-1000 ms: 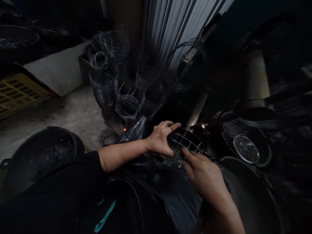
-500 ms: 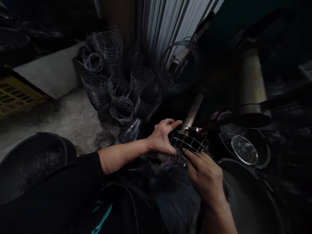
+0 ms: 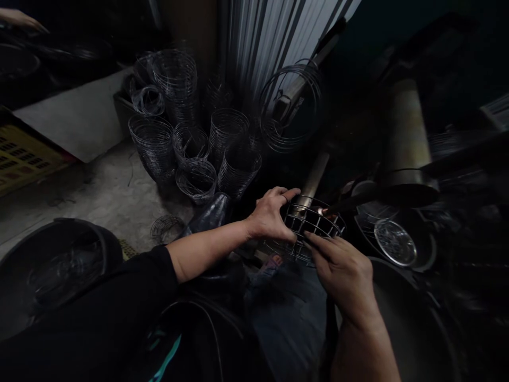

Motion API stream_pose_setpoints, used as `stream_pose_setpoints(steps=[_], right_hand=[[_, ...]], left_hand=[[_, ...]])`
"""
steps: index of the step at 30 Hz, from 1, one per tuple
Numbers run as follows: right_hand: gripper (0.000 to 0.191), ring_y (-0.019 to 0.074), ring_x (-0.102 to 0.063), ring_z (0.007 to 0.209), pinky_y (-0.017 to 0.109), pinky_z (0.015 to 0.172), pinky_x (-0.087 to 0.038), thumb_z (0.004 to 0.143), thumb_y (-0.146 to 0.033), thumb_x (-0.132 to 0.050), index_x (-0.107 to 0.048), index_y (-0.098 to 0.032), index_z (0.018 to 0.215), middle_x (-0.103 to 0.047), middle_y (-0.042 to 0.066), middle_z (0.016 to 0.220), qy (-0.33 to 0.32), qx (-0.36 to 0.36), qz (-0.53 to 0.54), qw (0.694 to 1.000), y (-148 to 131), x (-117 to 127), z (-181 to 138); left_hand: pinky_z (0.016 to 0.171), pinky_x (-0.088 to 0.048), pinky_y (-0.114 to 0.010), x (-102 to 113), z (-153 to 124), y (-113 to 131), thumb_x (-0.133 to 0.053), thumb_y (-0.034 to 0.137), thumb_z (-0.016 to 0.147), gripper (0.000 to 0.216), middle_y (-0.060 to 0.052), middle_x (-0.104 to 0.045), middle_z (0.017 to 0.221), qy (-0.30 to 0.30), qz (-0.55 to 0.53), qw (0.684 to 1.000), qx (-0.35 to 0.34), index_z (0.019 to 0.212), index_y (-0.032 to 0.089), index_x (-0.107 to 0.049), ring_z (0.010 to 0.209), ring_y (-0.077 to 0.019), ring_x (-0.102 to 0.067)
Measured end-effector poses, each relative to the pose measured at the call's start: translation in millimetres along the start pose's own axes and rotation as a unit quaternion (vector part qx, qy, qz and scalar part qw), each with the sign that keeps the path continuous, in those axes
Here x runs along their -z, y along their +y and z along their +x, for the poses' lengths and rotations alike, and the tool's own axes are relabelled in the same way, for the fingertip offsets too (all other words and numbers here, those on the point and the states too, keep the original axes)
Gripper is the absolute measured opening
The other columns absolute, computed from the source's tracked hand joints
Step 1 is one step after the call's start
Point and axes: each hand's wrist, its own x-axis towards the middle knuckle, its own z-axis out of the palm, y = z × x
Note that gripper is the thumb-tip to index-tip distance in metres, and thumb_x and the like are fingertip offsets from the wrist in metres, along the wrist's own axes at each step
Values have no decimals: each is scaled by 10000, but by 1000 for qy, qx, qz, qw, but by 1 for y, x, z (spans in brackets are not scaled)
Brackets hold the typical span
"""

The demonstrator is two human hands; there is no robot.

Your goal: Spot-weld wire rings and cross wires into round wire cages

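Note:
A round wire basket (image 3: pixel 316 229) with a grid of bars sits between my hands, around the end of a metal bar (image 3: pixel 315 178). My left hand (image 3: pixel 272 215) grips its left side, the fingers over the upper rim and the thumb at the near side. My right hand (image 3: pixel 342 268) is closed at the near side of the basket, its fingertips pressed on the wire. Inside the basket's outline, a copper-coloured tip (image 3: pixel 321 211) glints near the bar. The basket's lower part is dim and partly behind my hands.
Stacks of wire rings (image 3: pixel 238 167) stand on the floor ahead to the left. A black tub (image 3: pixel 107 239) is at the left, another large tub (image 3: pixel 413 318) at the right. A yellow crate (image 3: pixel 24 154) lies far left. Another person's hand (image 3: pixel 22 20) shows at upper left.
Both my hands and the wire basket have shifted slightly right in view. The basket sits further around the bar's end. Another person's hand has come into view at upper left.

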Motion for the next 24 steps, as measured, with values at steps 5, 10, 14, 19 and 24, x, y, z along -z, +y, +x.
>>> stream_pose_setpoints(steps=[5,10,14,19,24], right_hand=[[212,151,-645,651,254,596,-495,915,-258,-560,-748,-168,949,-718,46,766,5,-16,21,1000,2,-3,1],[218,154,-635,623,264,599,-494,912,-263,-561,-755,-167,943,-719,43,742,16,-16,2,1000,12,-5,10],[201,173,-667,687,285,662,-520,897,-267,-582,-762,-192,945,-739,43,797,18,-30,7,999,25,-8,17],[244,187,-686,753,313,728,-539,873,-291,-643,-741,-187,1070,-749,58,914,101,-134,61,984,12,-3,8],[334,234,-695,905,385,872,-542,774,-344,-757,-739,-185,1067,-740,73,1009,180,-330,202,904,-15,0,-13]], left_hand=[[1013,-446,-524,-2,2,0,-835,356,376,1020,-104,-506,1257,10,13,1000,5,1336,217,-519,1169,-326,-514],[1005,-459,-525,-3,16,0,-829,368,394,1019,-111,-511,1247,9,30,999,8,1346,189,-512,1176,-322,-514],[1011,-461,-522,-2,26,3,-831,357,409,1004,-116,-506,1276,5,22,999,35,1347,187,-515,1193,-329,-513],[1043,-445,-485,-3,32,6,-837,333,415,1020,-111,-500,1305,-6,30,998,51,1367,189,-501,1229,-320,-498],[1060,-412,-520,-3,48,7,-857,385,415,1042,-109,-494,1338,3,62,995,77,1375,216,-491,1254,-328,-481]])
